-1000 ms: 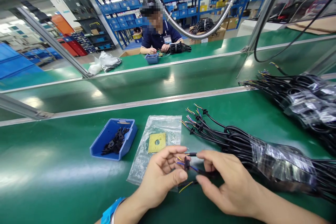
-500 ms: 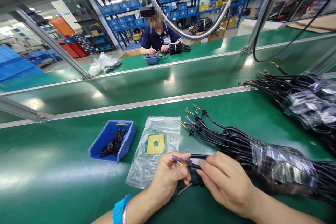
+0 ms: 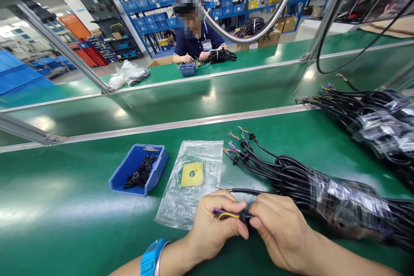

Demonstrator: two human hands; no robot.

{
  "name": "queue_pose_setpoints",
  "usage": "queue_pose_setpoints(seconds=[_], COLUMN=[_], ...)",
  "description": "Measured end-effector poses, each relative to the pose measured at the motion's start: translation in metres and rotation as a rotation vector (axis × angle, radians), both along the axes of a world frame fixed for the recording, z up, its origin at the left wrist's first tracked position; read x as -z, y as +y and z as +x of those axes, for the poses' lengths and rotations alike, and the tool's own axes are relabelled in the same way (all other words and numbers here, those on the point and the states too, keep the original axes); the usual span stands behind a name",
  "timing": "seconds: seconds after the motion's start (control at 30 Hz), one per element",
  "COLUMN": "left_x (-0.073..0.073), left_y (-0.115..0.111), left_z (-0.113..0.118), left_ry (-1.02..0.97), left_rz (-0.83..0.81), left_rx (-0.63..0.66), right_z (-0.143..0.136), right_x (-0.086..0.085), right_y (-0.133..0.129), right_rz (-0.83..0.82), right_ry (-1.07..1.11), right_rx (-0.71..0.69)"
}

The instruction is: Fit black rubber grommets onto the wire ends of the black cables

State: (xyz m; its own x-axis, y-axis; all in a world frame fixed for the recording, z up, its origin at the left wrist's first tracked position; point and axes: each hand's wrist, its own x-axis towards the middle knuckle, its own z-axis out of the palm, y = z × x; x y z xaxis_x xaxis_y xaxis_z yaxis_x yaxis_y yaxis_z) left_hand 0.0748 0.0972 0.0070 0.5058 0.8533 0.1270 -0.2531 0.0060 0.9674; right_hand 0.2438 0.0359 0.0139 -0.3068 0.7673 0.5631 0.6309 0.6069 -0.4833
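Observation:
My left hand (image 3: 217,220) is closed, thumb and fingers pinching a small black grommet (image 3: 242,216) on a cable end. Thin blue and yellow wires (image 3: 226,214) stick out of it across my left fingers. My right hand (image 3: 281,228) is closed round the same black cable just right of the grommet. Behind my hands, another cable (image 3: 247,191) runs from the taped bundle of black cables (image 3: 343,202). Several bundle ends with grommets and bare coloured wires lie on the green table. A yellow square plate with a hole (image 3: 192,174) rests on a clear plastic bag (image 3: 174,207).
A blue bin (image 3: 139,170) of black parts stands left of the bag. More wrapped cables (image 3: 381,120) lie at the right. Across the divider sits a person (image 3: 197,43) beside a small blue bin (image 3: 187,69). A metal hose (image 3: 239,39) hangs above.
Both hands have shifted slightly; my left hand's fingers now pinch the grommet, which has moved right and down. The cable behind has come clear of my fingers.

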Motion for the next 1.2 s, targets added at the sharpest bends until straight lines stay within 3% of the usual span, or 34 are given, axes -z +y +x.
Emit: queue_pose_setpoints(seconds=[0.17, 0.27, 0.47, 0.6, 0.97, 1.2], left_x=[0.0, -0.001, 0.002, 0.004, 0.002, 0.003], left_y=[-0.003, -0.001, 0.009, 0.008, -0.002, -0.003], left_z=[0.002, 0.004, 0.006, 0.008, 0.01, 0.014], left_ry=[0.015, 0.042, -0.06, -0.123, -0.074, -0.042], left_rz=[0.151, 0.137, -0.355, -0.473, -0.246, -0.192], left_rx=[0.013, 0.0, 0.04, 0.053, 0.028, 0.006], right_z=[-0.002, -0.001, 0.005, 0.008, 0.006, 0.009], right_x=[0.003, 0.003, 0.002, 0.002, 0.001, 0.0], right_y=[-0.001, 0.0, 0.009, 0.009, 0.007, 0.006], right_rz=[-0.035, -0.072, -0.033, 0.045, -0.011, -0.073], right_ry=[-0.01, -0.017, -0.07, -0.056, -0.112, -0.108], right_rx=[-0.013, -0.015, 0.07, 0.09, 0.024, -0.025])
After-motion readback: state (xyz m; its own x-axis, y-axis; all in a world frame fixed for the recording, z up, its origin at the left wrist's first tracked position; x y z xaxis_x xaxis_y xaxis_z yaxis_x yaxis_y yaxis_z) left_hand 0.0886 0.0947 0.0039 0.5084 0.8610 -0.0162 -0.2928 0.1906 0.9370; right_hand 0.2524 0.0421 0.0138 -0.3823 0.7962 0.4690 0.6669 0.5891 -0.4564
